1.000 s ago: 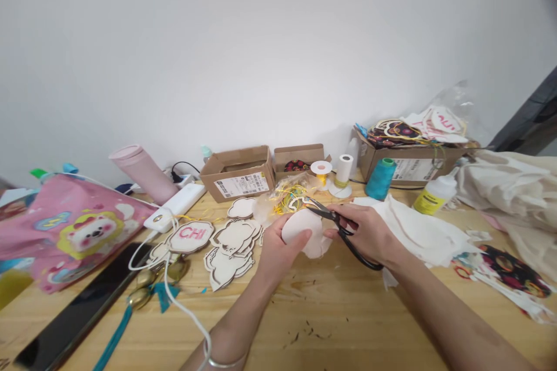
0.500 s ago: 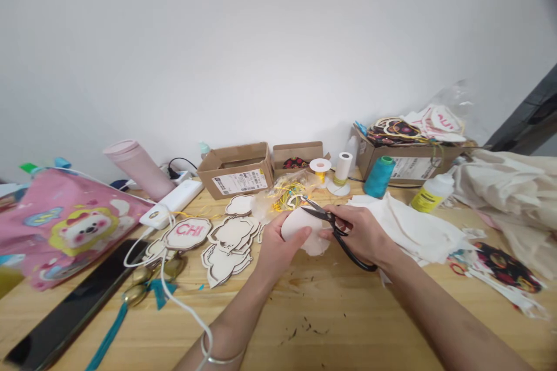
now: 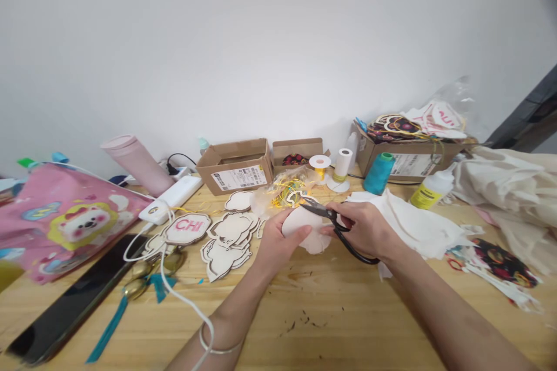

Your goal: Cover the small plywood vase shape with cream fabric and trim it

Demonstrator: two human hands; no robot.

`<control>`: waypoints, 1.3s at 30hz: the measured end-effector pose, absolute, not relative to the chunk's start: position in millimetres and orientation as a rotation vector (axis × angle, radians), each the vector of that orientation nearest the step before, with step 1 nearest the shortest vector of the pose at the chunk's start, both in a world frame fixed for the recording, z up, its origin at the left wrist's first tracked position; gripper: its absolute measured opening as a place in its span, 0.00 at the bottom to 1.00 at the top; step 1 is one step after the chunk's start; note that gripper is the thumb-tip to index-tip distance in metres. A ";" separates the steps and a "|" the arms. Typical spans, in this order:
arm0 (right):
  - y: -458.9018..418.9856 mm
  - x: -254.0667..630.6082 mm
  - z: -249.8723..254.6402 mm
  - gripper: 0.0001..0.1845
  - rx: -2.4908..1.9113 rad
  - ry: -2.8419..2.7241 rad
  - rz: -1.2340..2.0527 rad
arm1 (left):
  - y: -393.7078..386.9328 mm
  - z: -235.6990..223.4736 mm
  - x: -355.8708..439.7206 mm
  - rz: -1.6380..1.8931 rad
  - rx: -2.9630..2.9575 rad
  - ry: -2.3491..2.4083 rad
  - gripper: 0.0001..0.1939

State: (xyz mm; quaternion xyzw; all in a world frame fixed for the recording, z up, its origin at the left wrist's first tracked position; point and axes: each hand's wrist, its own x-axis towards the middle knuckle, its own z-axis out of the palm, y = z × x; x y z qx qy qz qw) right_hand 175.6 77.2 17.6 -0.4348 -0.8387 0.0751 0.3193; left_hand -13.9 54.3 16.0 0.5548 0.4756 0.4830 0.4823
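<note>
My left hand (image 3: pixel 281 237) pinches a rounded white fabric-covered piece (image 3: pixel 296 221), the thumb lying across its face. A pair of black-handled scissors (image 3: pixel 329 215) is in my right hand (image 3: pixel 363 229), its blades pointing left along the upper edge of the white piece. Loose white fabric (image 3: pixel 314 242) hangs below the piece between the hands; whether the right fingertips also pinch it I cannot tell. Left of my hands lie several cream cloud-shaped cutouts (image 3: pixel 232 229) and a plaque (image 3: pixel 188 228) with pink CHI lettering.
Behind the hands are a cardboard box (image 3: pixel 235 168), thread spools (image 3: pixel 342 168), a teal thread cone (image 3: pixel 378 174) and a fuller box (image 3: pixel 398 151). White cloth (image 3: pixel 409 223) and a glue bottle (image 3: pixel 431 190) sit right. A white cable (image 3: pixel 183 295) crosses my left wrist.
The hands and scissors keep nearly the same pose around the white piece. The whole view has shifted slightly, with objects a little higher in the picture.
</note>
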 end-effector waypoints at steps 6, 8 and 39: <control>75.3 178.7 26.7 0.19 -1.171 -2.265 0.141 | 54.9 17.9 -16.3 1.135 1.404 1.124 0.17; 74.9 178.6 28.2 0.19 -1.162 -2.278 0.128 | 55.1 18.2 -17.2 1.117 1.395 1.122 0.17; 73.2 167.0 30.2 0.25 -1.063 -1.429 1.104 | 61.6 15.2 -21.1 1.256 1.111 1.123 0.19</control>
